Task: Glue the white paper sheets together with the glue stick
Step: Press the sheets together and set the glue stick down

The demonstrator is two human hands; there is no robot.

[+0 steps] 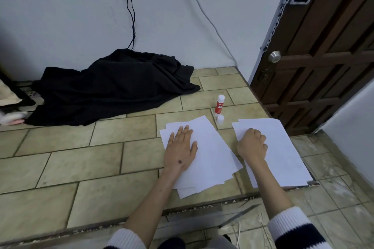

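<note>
White, dark-banded sleeve cuffs (291, 226) are cut off at the bottom edge. The left hand (180, 148) lies flat, fingers straight, on the left paper stack (210, 153). The right hand (252, 143) rests knuckles curled on the right paper stack (283, 147); whether it pinches a sheet is hidden. The glue stick (219, 104) stands uncapped beyond, its cap (220, 119) just beside it.

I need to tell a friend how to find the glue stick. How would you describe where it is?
Start at the brown door and look down to the tiled platform. Two stacks of white paper lie there; the glue stick stands beyond the gap between them. It is the only red-and-white tube, with its white cap beside it.
</note>
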